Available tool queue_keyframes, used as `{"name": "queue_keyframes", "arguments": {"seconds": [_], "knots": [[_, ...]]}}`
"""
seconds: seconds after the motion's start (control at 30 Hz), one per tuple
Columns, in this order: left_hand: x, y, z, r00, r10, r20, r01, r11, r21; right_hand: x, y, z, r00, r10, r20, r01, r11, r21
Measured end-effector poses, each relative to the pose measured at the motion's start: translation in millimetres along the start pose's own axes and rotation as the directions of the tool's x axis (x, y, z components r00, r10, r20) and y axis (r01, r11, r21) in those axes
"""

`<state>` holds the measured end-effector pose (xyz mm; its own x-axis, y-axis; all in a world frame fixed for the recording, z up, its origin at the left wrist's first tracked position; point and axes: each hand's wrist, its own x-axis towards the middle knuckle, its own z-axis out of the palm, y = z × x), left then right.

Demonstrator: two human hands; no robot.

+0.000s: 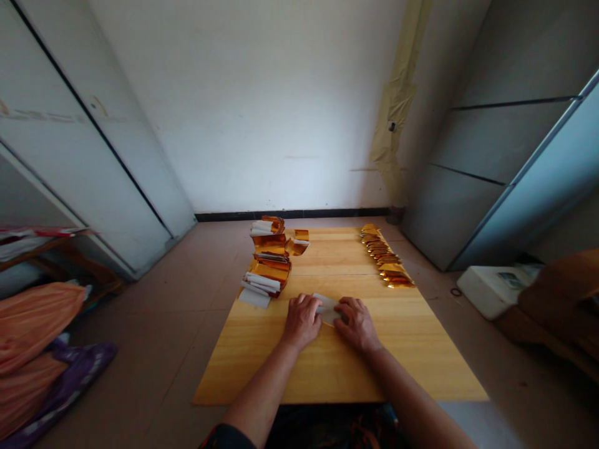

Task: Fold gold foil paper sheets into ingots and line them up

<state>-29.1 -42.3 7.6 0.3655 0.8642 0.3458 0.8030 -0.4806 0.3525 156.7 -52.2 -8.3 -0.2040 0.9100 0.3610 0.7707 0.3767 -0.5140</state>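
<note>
paper (pixel 327 305) between fingers (pixel 305 300), box label (pixel 510 279) illegible

Sheets (pixel 270 268) left, folded row (pixel 385 257) right — passage beyond hands (pixel 303 320).

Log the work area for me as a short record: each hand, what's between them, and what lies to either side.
Left hand: on the left end of the paper
Right hand: on the paper's right end
Left hand point: left hand
Right hand point: right hand
Paper: paper, pale side up, on the table
Left side: loose sheets, gold and white
Right side: row of overlapping gold pieces
Unclear: whether the fingers pinch or only press
</note>
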Motion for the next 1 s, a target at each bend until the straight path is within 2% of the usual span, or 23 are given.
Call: {"name": "queue_keyframes", "arguments": {"seconds": [0.2, 0.37, 0.57, 0.83, 1.0], "knots": [[0, -8, 8.4, 1.0, 0.024, -0.017, -0.025, 0.999, -0.034, 2, -1, 0, 1.0, 0.02, -0.015, -0.02, 1.0, 0.001], [1, -12, 12.3, 0.999, 0.014, -0.038, -0.017, 0.997, -0.076, 6, 1, -3, 0.999, 0.018, -0.031, -0.016, 0.996, 0.085], [1, -10, 7.9, 0.998, -0.014, -0.063, 0.005, 0.991, -0.132, 7, 0, -1, 0.996, -0.006, -0.093, 0.026, 0.976, 0.215], [1, -3, 1.1, 0.996, 0.031, -0.086, -0.043, 0.989, -0.14, 3, -1, -5, 0.995, -0.078, -0.058, 0.091, 0.957, 0.275], [3, -5, 3.0, 0.996, 0.035, -0.077, -0.044, 0.991, -0.124, 9, 9, 0, 0.993, 0.011, -0.121, 0.02, 0.967, 0.255]]}}
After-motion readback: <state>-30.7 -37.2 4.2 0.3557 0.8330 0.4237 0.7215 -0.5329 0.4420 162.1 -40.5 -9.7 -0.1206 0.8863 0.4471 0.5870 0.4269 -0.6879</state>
